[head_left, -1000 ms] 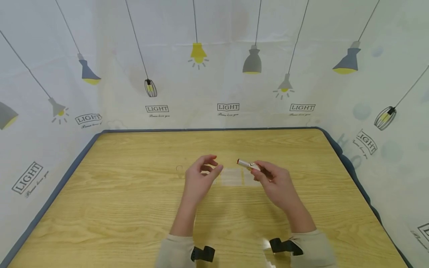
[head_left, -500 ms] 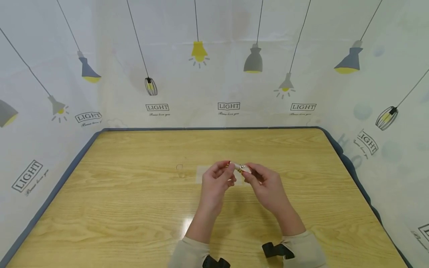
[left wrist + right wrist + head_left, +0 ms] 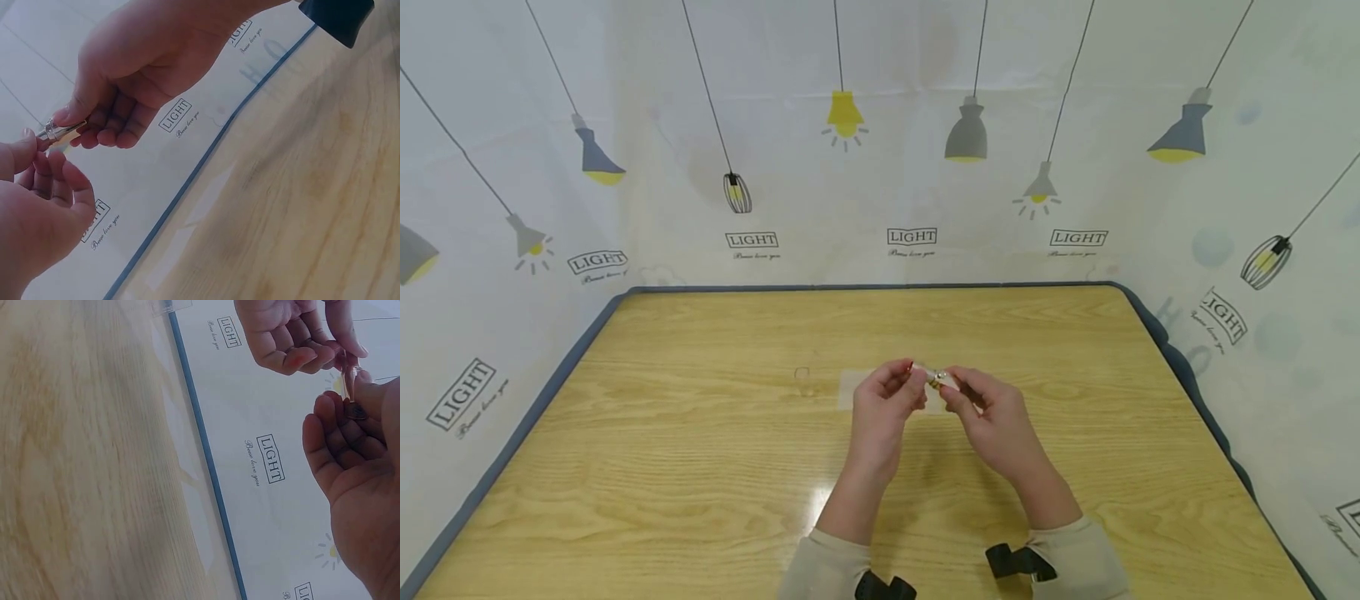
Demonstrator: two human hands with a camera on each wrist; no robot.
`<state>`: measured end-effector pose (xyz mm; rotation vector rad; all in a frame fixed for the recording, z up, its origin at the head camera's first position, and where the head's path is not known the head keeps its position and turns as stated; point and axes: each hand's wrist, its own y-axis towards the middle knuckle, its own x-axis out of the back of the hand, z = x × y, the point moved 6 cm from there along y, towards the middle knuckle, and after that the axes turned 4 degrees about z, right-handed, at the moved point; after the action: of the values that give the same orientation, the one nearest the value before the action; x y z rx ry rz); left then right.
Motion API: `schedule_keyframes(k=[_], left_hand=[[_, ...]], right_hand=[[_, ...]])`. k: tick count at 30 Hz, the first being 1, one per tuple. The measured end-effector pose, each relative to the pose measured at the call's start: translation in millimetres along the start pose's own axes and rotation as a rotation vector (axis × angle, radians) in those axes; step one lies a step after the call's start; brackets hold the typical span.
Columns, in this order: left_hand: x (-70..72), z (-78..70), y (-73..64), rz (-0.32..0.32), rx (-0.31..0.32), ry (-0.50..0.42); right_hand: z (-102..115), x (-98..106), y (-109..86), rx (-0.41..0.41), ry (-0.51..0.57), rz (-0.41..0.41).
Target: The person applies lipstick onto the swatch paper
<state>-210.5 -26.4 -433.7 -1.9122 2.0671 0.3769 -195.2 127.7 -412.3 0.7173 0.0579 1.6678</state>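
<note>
Both hands meet over the middle of the table around a small silver cylinder (image 3: 934,376) with a red end and gold-coloured parts. My left hand (image 3: 877,421) pinches its red end between thumb and fingers. My right hand (image 3: 997,425) pinches the other end, which is mostly covered by the fingertips. In the left wrist view the silver and gold metal of the cylinder (image 3: 60,130) shows between the fingertips. From the right wrist view, part of the cylinder (image 3: 348,387) looks shiny, with a dark piece at the near end. Its exact kind is unclear.
A small clear object (image 3: 802,383) lies on the wooden table (image 3: 700,467), left of the hands. Pale rectangular patches (image 3: 848,392) lie under and behind the hands. A printed sheet (image 3: 910,183) with lamp pictures surrounds the table's back and sides.
My left hand has moved right and taken hold of the cylinder's red end. My right hand has shifted slightly left with the cylinder. In the last half second both hands have hardly moved.
</note>
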Motion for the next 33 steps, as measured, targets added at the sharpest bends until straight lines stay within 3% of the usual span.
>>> schedule_keyframes(k=[6, 10, 16, 23, 33], left_hand=[[-6.1, 3.1, -2.1, 0.142, 0.049, -0.097], [-8.3, 4.1, -3.3, 0.188, 0.068, -0.143], [-7.9, 8.0, -2.5, 0.127, 0.082, -0.181], [-5.6, 8.1, -1.3, 0.046, 0.056, -0.141], [-7.8, 3.5, -2.7, 0.08, 0.029, -0.201]], right_hand=[[1.4, 0.2, -1.3, 0.001, 0.015, 0.009], [1.2, 0.3, -1.2, 0.002, 0.029, 0.012], [1.8, -0.9, -0.4, 0.007, 0.033, 0.025], [1.6, -2.0, -1.0, 0.014, 0.015, 0.027], [1.8, 0.6, 0.7, 0.015, 0.006, 0.026]])
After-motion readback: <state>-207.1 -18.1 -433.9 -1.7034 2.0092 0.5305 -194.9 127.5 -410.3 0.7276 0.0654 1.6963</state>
